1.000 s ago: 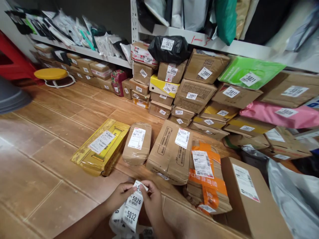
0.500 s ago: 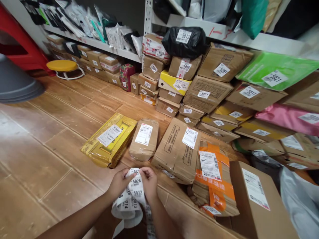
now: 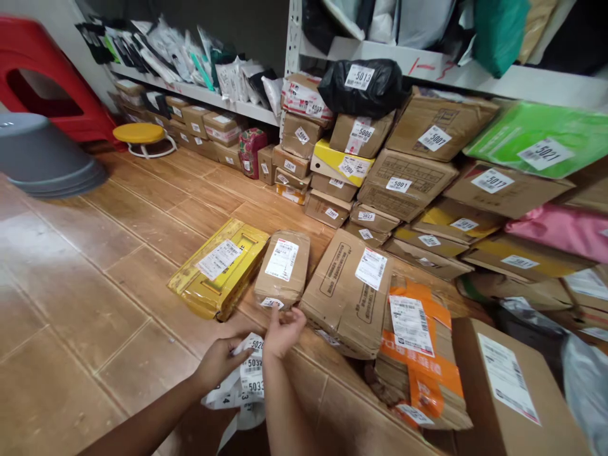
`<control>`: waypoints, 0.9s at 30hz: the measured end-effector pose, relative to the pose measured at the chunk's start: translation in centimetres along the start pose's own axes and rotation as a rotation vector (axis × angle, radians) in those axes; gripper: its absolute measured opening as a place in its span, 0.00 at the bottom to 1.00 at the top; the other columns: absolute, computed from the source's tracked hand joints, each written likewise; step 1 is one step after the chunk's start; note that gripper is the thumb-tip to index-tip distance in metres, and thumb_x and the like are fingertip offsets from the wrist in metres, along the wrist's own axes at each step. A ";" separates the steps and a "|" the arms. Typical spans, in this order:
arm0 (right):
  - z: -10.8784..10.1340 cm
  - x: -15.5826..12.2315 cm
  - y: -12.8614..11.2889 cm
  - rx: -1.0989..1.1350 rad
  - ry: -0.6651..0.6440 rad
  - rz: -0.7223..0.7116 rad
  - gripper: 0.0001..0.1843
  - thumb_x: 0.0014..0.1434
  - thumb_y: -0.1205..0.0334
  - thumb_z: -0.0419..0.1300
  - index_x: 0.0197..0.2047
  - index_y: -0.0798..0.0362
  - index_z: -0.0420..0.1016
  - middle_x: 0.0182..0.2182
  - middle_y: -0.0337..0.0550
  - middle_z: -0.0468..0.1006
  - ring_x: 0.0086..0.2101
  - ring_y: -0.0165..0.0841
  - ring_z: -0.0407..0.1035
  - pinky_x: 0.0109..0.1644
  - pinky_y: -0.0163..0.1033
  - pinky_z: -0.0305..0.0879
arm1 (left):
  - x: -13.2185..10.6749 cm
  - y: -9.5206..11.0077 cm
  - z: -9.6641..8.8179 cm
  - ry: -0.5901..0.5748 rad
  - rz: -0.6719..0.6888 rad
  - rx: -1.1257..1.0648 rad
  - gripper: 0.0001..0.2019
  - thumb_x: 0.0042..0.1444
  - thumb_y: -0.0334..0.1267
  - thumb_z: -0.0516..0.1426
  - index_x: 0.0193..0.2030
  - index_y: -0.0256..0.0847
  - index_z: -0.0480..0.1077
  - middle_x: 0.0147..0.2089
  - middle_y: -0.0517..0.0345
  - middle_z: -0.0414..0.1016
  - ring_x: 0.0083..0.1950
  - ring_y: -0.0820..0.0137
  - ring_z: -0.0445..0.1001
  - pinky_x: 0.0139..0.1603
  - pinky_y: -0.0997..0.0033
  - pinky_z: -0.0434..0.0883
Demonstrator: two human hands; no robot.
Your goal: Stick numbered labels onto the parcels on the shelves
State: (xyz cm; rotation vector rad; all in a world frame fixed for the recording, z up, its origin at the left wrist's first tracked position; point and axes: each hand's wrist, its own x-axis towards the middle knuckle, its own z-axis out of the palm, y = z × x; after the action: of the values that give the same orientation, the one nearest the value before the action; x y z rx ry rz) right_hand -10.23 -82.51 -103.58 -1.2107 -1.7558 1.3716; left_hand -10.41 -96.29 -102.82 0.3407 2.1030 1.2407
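My left hand (image 3: 222, 364) is closed on a curling strip of printed number labels (image 3: 253, 373), with 5026, 5032 and 5033 readable. A single numbered label (image 3: 272, 303) lies on the near end of a small brown parcel (image 3: 285, 286). My right hand (image 3: 284, 326) reaches to that end, with a fingertip at the label and the other fingers apart and loosely bent. To the left of this parcel lies a yellow parcel (image 3: 223, 266) with a white shipping label. On its right is a larger brown carton (image 3: 339, 291).
Further right lie an orange-taped parcel (image 3: 403, 373) and a big carton (image 3: 498, 405). Stacked numbered boxes (image 3: 403, 183) stand under a white shelf (image 3: 427, 60) of bagged parcels. At the left are a yellow stool (image 3: 139, 133), a grey tub (image 3: 42, 152) and a red plastic stool (image 3: 47, 82).
My right hand has left the strip and moved up to the small brown parcel, where a label now sits on its near end. My left hand keeps the strip. The view has shifted slightly left.
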 end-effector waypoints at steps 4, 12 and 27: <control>-0.7 -0.6 -1.1 -0.045 -0.237 -0.203 0.09 0.53 0.54 0.59 0.30 0.50 0.71 0.31 0.47 0.74 0.32 0.38 0.67 0.41 0.42 0.64 | 0.4 0.5 0.2 0.044 0.016 -0.054 0.18 0.47 0.54 0.58 0.24 0.38 0.74 0.26 0.59 0.76 0.30 0.64 0.70 0.32 0.73 0.66; -5.2 -0.2 -1.2 0.072 -0.614 -0.132 0.19 0.57 0.52 0.56 0.48 0.53 0.73 0.47 0.52 0.75 0.48 0.42 0.68 0.52 0.45 0.63 | 0.5 1.9 -1.3 -0.042 0.233 0.031 0.19 0.55 0.52 0.53 0.30 0.40 0.77 0.34 0.56 0.78 0.36 0.63 0.73 0.40 0.72 0.68; -6.3 -0.1 1.0 0.208 -0.763 0.153 0.14 0.42 0.51 0.67 0.24 0.54 0.76 0.22 0.44 0.78 0.26 0.37 0.70 0.34 0.40 0.67 | 1.4 2.2 1.4 0.141 -0.033 -0.374 0.23 0.48 0.58 0.56 0.20 0.38 0.63 0.19 0.65 0.62 0.24 0.74 0.59 0.26 0.74 0.58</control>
State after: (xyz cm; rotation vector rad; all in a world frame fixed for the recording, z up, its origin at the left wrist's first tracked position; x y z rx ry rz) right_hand -4.43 -79.93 -102.70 -0.7578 -1.9423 2.2512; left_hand -10.74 -93.48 -101.99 0.0523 1.9254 1.6406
